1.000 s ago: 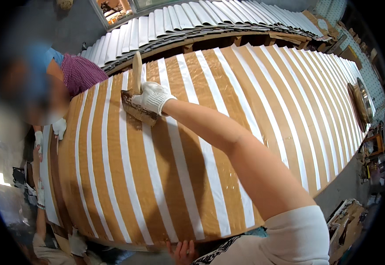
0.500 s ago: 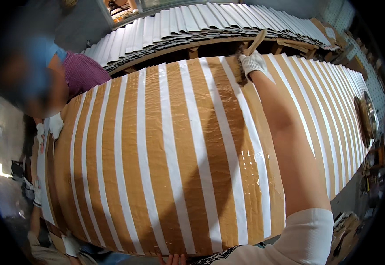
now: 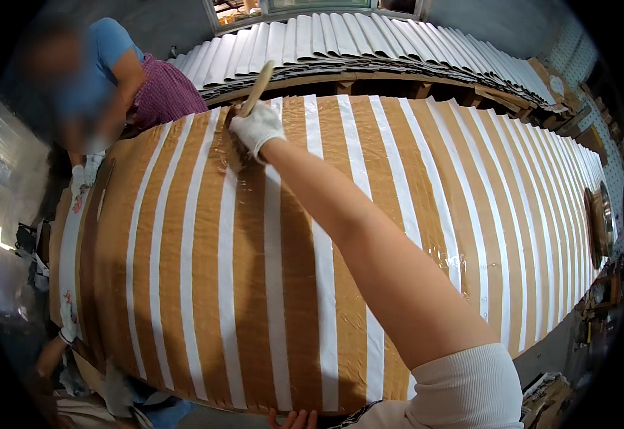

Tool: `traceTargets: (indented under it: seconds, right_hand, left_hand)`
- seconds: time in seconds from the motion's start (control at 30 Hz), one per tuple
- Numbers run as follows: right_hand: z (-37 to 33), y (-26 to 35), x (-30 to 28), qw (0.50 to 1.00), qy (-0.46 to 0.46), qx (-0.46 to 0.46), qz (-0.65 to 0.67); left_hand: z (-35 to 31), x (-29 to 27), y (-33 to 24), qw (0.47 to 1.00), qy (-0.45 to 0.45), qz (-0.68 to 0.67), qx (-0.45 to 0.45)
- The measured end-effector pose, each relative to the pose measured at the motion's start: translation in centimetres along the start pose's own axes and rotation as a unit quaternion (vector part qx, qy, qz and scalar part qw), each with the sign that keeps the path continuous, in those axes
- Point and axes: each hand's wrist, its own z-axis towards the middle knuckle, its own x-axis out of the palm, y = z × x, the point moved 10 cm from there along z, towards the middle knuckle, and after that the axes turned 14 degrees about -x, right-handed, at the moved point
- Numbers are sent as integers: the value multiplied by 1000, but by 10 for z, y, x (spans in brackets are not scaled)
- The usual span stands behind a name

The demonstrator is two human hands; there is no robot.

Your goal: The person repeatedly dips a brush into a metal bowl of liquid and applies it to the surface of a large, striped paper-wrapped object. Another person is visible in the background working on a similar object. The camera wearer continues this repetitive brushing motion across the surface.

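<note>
My right hand (image 3: 258, 130), in a white knit glove, is closed around a wide brush. The brush's pale wooden handle (image 3: 260, 82) points up and away, and its dark bristles (image 3: 234, 146) press on brown paper sheets (image 3: 294, 272) with white stripes, near their far edge. Wet, glossy patches cover the brown surface. At the near edge, the bare fingertips of my left hand (image 3: 294, 419) rest extended on the border; the rest of that hand is out of view.
Across the table stands a person in a blue top (image 3: 115, 46), gloved hands on a long strip (image 3: 69, 243) at the left; another person's gloved hand (image 3: 69, 322) is nearer. White folded sheets (image 3: 283, 46) lie on a rack behind. A round metal bowl (image 3: 605, 222) sits at far right.
My right hand has swept the brush left along the far side of the striped sheets. The view has shifted slightly. The person opposite now bends over the left end, hands on the strip.
</note>
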Motion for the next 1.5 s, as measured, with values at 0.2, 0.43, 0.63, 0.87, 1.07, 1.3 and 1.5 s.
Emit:
traceTargets:
  seconds: [0.2,0.43,0.63,0.87,1.07,1.3,1.5]
  right_hand:
    - [-12,-129,-169,992,-114,54,27]
    - [-108,-305,-407,931,-287,186,-128]
    - [-81,-233,-413,928,-271,118,-226]
    - [-40,-4,-66,987,24,-30,157]
    - [-99,73,17,995,56,-70,38]
    - [-153,-115,-208,983,-153,76,60]
    - [-234,-202,-396,942,-266,137,-151]
  left_hand:
    - [-23,-2,-6,999,-32,25,13]
    - [-7,-10,-17,995,-89,-23,-31]
    - [-15,4,-15,997,-55,-52,-18]
    - [-27,30,-26,999,-39,16,-1]
    - [1,-1,-18,995,-35,-44,-80]
    - [9,-13,-6,992,-104,-14,-67]
    - [4,-13,-11,993,-105,7,-52]
